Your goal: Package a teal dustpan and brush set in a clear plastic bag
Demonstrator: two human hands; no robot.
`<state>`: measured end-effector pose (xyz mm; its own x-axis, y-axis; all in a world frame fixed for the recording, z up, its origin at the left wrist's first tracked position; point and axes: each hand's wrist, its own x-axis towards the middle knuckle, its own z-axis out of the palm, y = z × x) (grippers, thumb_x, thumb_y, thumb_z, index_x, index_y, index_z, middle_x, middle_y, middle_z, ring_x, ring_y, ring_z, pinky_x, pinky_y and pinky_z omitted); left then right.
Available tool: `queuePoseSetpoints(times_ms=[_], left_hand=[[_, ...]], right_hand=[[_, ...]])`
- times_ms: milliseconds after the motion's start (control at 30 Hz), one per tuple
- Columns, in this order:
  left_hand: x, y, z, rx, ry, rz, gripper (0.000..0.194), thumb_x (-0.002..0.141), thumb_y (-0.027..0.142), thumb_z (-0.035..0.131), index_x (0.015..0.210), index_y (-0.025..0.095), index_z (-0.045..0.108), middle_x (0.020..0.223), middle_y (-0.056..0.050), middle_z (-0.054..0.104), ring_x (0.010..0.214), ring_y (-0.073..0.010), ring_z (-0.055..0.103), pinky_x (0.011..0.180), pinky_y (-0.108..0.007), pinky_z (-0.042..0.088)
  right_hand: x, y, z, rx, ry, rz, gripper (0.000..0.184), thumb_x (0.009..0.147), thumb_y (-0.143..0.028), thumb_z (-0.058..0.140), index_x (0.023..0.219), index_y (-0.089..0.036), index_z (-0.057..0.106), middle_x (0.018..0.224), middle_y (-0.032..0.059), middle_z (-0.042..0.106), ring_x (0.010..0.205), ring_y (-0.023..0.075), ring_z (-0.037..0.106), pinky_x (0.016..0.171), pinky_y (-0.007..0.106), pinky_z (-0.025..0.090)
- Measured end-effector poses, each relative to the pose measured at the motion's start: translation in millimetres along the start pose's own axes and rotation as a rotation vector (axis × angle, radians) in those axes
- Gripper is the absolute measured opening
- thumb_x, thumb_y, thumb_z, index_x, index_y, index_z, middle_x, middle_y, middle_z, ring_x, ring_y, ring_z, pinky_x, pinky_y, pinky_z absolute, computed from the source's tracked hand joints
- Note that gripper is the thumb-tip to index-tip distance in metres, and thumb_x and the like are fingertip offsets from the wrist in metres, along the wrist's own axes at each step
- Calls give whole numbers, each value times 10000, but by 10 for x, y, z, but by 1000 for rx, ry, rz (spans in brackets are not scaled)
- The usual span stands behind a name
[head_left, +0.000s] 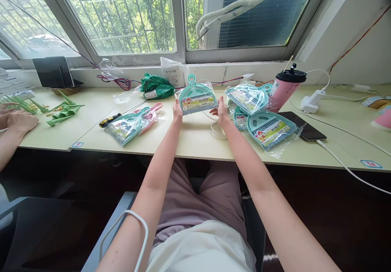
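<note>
My left hand is closed on the left edge of a mint-green dustpan and brush set in clear wrap, held tilted up above the table. My right hand is at the set's right edge, thumb and fingers apart; whether it touches the wrap is hard to see. Right of it, more wrapped mint sets are piled, one dustpan set on top and another dustpan set in front. On the left lie a wrapped mint set and a pink one, overlapping.
A yellow-black handled tool lies behind the left sets. Further back is a green plastic bag. At right stand a pink cup, a phone and a white charger with cables. Another person's hands are beside green pieces.
</note>
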<state>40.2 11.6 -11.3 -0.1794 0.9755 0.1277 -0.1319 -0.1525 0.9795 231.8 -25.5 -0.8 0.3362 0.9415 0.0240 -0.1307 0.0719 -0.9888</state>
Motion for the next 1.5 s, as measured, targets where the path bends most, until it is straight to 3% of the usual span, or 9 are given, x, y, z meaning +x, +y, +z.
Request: queuePoseSetpoints(times_ms=[167, 300, 467, 667, 900, 1033, 1167, 1333, 1500], left_hand=[[13, 51, -24, -60, 110, -183, 591, 1071, 607, 244, 1393, 210, 540, 1270, -127, 711, 944, -195, 756, 628, -238, 586], [-8, 39, -17, -43, 12, -175, 641, 1035, 685, 286, 1381, 220, 561, 1140, -113, 754, 811, -191, 757, 636, -271, 590], [-61, 55, 25, -33, -133, -140, 779, 960, 818, 273, 1364, 222, 570, 985, -95, 773, 765, -208, 761, 647, -284, 584], [-107, 93, -9, -3, -162, -99, 792, 901, 877, 325, 1295, 241, 585, 1015, -102, 788, 717, -180, 753, 650, -254, 560], [-96, 49, -20, 1, -178, -116, 753, 909, 869, 322, 1154, 225, 626, 975, -115, 800, 639, -172, 723, 611, -259, 544], [-100, 39, -12, 23, -196, -126, 760, 898, 881, 324, 1131, 230, 642, 987, -116, 803, 652, -181, 731, 608, -262, 550], [-98, 34, -8, 30, -197, -137, 770, 917, 864, 295, 1153, 216, 635, 1044, -130, 799, 659, -173, 734, 615, -251, 552], [-106, 47, -5, 69, -207, -152, 759, 944, 834, 283, 1207, 210, 625, 1077, -130, 795, 687, -166, 738, 635, -243, 548], [-128, 69, -10, 106, -243, -169, 741, 997, 768, 221, 1276, 194, 599, 1142, -128, 784, 700, -141, 730, 675, -227, 546]], right_hand=[[-209, -64, 26, -23, -340, 26, 521, 942, -704, 556, 1128, -233, 680, 949, 55, 793, 684, 137, 727, 587, 208, 546], [-273, -1, 82, -17, -462, 8, 366, 931, -543, 681, 1101, -219, 669, 930, 58, 801, 691, 142, 723, 628, 230, 573], [-157, -2, 61, 110, -324, 24, 133, 942, -317, 682, 929, -191, 638, 829, 15, 750, 659, 123, 730, 594, 197, 556], [17, -92, -82, 268, -88, -25, 151, 921, -277, 680, 836, -212, 573, 748, -41, 649, 669, 104, 727, 618, 187, 576], [216, -130, -346, 513, 265, -66, 102, 1013, -299, 537, 947, -222, 553, 1071, 16, 722, 835, 74, 762, 673, 159, 592], [293, -92, -421, 491, 313, -152, 192, 1051, -374, 443, 1070, -243, 582, 1200, 45, 729, 1071, 124, 766, 778, 237, 647], [374, -38, -408, 411, 300, -247, 148, 974, -225, 555, 1101, -250, 628, 1204, 30, 728, 1225, 136, 707, 918, 281, 648], [353, -36, -336, 450, 381, -45, 74, 1002, -173, 561, 960, -203, 614, 1053, 42, 750, 1022, 122, 768, 819, 223, 663], [205, -94, -299, 444, 281, 38, 383, 1079, -417, 471, 867, -158, 658, 802, 56, 751, 672, 115, 758, 627, 209, 634]])
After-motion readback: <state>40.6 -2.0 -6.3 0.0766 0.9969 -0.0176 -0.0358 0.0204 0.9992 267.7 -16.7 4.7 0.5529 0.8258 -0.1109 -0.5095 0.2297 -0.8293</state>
